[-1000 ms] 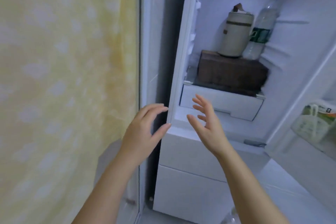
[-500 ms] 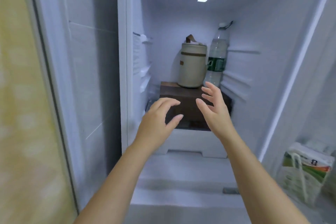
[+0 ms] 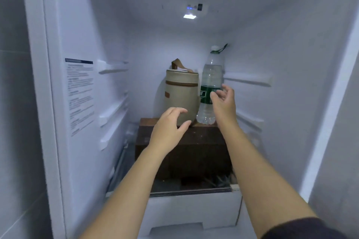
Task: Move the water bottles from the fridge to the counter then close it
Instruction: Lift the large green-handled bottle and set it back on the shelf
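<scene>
A clear water bottle [image 3: 210, 75] with a green label and white cap stands upright deep inside the open fridge [image 3: 81, 44], on a dark brown box [image 3: 196, 141]. My right hand [image 3: 224, 103] is open right in front of the bottle's label, fingers spread, its fingertips at the label. My left hand [image 3: 170, 126] hovers open over the box's front left, just before a beige cylindrical pouch [image 3: 181, 95] that stands left of the bottle. Neither hand holds anything.
The brown box rests on a glass shelf above a white drawer [image 3: 194, 207]. White shelf rails line both side walls. A printed label [image 3: 80, 95] is stuck on the left inner wall. The fridge lamp [image 3: 190, 16] glows in the ceiling.
The view has moved closer into the fridge. Both hands have reached forward and up; the right hand has come from the box's front to the bottle's label.
</scene>
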Demonstrator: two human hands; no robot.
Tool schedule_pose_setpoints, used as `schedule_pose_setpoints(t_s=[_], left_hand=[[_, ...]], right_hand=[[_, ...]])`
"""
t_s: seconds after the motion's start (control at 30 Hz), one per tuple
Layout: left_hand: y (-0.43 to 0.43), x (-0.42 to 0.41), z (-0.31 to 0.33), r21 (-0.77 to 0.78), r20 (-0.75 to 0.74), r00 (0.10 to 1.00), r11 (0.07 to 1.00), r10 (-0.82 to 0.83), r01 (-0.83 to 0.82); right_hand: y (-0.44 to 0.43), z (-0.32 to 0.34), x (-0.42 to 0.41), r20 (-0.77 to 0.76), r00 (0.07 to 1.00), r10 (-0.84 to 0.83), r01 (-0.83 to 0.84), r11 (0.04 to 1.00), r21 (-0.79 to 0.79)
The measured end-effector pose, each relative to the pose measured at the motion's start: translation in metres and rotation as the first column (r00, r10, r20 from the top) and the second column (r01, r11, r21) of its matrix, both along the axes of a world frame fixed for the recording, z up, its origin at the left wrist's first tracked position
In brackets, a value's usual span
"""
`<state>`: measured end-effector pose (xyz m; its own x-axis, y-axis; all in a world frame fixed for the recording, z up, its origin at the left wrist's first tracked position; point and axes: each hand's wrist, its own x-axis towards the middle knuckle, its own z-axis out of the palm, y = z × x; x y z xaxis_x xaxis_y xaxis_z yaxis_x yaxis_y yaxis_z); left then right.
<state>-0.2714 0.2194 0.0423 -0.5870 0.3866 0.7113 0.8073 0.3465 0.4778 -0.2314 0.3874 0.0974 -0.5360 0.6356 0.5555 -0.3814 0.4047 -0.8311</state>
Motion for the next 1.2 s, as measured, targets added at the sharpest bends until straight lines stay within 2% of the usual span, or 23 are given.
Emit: schedule_pose_setpoints(t_s=[0.13,0.23,0.4,0.57,0.87,1.1,1.2], left_hand=[[0.035,-0.044,0.019,-0.023,-0.038,0.999,1.000,-0.015,0.014],[0.054,-0.068,0.036,0.003,-0.170,0.984,0.998,0.058,-0.058],[0.069,-0.093,0.072,0.001,-0.388,0.897,0.973,0.214,-0.232],[0.075,-0.110,0.088,-0.122,-0.404,0.876,0.933,0.264,-0.338],[0.079,-0.122,0.081,-0.060,-0.503,0.803,0.913,0.321,-0.403],[0.087,-0.127,0.077,-0.034,-0.508,0.792,0.912,0.337,-0.410],[0.086,-0.130,0.076,-0.019,-0.512,0.785,0.909,0.349,-0.416]], right_hand=[[0.029,0.035,-0.032,0.074,0.994,-0.079,0.071,0.991,0.110],[0.046,0.058,-0.051,0.108,0.986,-0.124,0.102,0.976,0.193],[0.066,0.093,-0.082,0.155,0.967,-0.204,0.151,0.941,0.302],[0.080,0.115,-0.100,0.217,0.877,-0.429,0.297,0.838,0.457],[0.093,0.140,-0.134,0.355,0.845,-0.399,0.247,0.881,0.404],[0.095,0.156,-0.149,0.319,0.896,-0.309,0.231,0.938,0.259],[0.093,0.156,-0.148,0.257,0.916,-0.307,0.262,0.945,0.194]])
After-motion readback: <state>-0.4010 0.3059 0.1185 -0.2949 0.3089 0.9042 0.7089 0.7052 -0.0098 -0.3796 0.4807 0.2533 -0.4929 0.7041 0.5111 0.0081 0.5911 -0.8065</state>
